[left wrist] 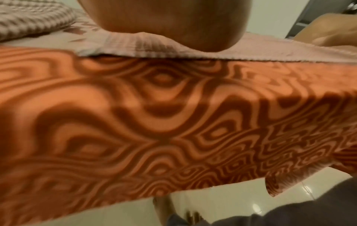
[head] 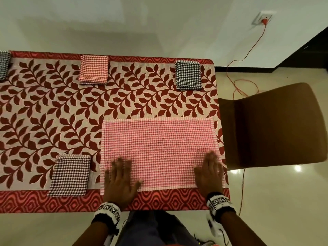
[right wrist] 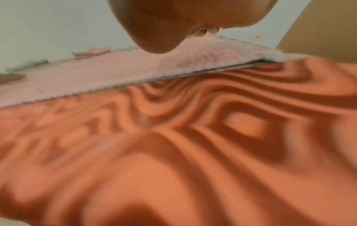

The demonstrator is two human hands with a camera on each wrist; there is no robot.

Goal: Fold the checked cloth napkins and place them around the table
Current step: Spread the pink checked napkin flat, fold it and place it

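Palms flat, both hands press on a pink checked napkin (head: 158,150) that lies spread as a wide rectangle at the near right of the surface (head: 53,112). The left hand (head: 120,178) rests with fingers straight and slightly spread over the napkin's near left corner, its heel on the red wavy border of the tablecloth (head: 159,199). The right hand (head: 209,173) lies with fingers straight and together along the napkin's near right edge. Neither hand grips the cloth; the fingertips are blurred. In the left wrist view the heel of the left hand (left wrist: 173,23) sits on the napkin's near edge (left wrist: 251,50), which puckers under it, with the wavy border (left wrist: 154,122) below. In the right wrist view the right hand (right wrist: 164,23) bears on the napkin (right wrist: 96,73), whose edge at the right corner shows more than one layer.

Four folded napkins lie elsewhere on the surface: a dark checked one (head: 70,175) just left of the spread napkin at the near edge, a pink checked one (head: 94,70) at the far edge, a black-and-white checked one (head: 188,75) near the far right corner, and a dark one (head: 3,64) at the far left, cut off by the frame. A brown chair (head: 276,126) stands at the right end of the surface, with an orange cable (head: 248,55) running across the floor to a wall socket (head: 262,18).
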